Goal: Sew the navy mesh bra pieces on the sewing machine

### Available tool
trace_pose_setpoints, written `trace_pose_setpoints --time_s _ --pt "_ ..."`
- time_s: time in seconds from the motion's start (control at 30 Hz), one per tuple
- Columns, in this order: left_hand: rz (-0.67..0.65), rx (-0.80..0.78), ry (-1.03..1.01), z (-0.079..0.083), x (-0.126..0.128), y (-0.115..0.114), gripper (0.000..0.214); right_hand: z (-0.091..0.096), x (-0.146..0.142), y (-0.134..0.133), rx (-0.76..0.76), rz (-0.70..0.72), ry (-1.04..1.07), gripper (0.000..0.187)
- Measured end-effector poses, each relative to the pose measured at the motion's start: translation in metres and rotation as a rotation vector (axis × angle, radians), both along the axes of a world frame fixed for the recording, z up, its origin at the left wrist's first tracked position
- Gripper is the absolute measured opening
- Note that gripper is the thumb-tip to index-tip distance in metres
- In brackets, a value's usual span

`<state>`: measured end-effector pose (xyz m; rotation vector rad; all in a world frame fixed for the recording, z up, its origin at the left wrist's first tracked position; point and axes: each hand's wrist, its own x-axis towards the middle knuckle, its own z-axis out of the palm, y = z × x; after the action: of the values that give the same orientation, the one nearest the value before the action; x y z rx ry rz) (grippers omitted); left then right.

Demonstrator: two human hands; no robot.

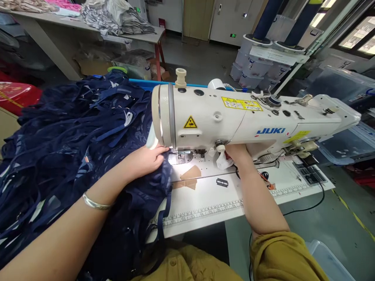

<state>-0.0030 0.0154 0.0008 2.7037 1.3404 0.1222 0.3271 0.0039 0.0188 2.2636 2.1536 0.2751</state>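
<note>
A white JUKI sewing machine [205,113] stands across the middle of the view. My left hand [148,160] is beside its needle end, closed on the edge of a navy garment [152,191], with thumb and index finger near each other. My right hand [238,151] reaches under the machine's arm; its fingers are hidden there, so what they hold or touch does not show. Close to that wrist is a white, cloth-like bundle [225,160]. On the bed lie brown paper pieces [191,177] and a black razor blade [222,182].
A big heap of navy garments [73,117] fills the left side. Along the table's front edge runs a printed ruler [202,212]. A dark control panel [309,174] and cable sit at the right. Behind are a table [146,38] with grey fabric and stacked clear bins [254,64].
</note>
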Motion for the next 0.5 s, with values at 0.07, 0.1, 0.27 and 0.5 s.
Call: trace_pose_setpoints --time_s 0.07,0.1,0.27,0.5 --pt "0.055 0.082 0.021 -0.003 0.005 0.001 0.043 -0.007 -0.001 0.006 0.02 -0.033 0.019 0.053" --pt "0.053 0.123 0.037 -0.003 0.007 0.0 0.043 -0.011 -0.002 0.008 0.042 -0.043 0.018 0.054" --pt "-0.16 0.148 0.067 -0.002 0.01 -0.001 0.034 -0.017 0.003 0.013 0.135 0.043 -0.037 0.057" --pt "-0.267 0.136 -0.037 0.001 0.003 0.001 0.025 -0.018 0.014 0.007 0.163 0.125 -0.133 0.05"
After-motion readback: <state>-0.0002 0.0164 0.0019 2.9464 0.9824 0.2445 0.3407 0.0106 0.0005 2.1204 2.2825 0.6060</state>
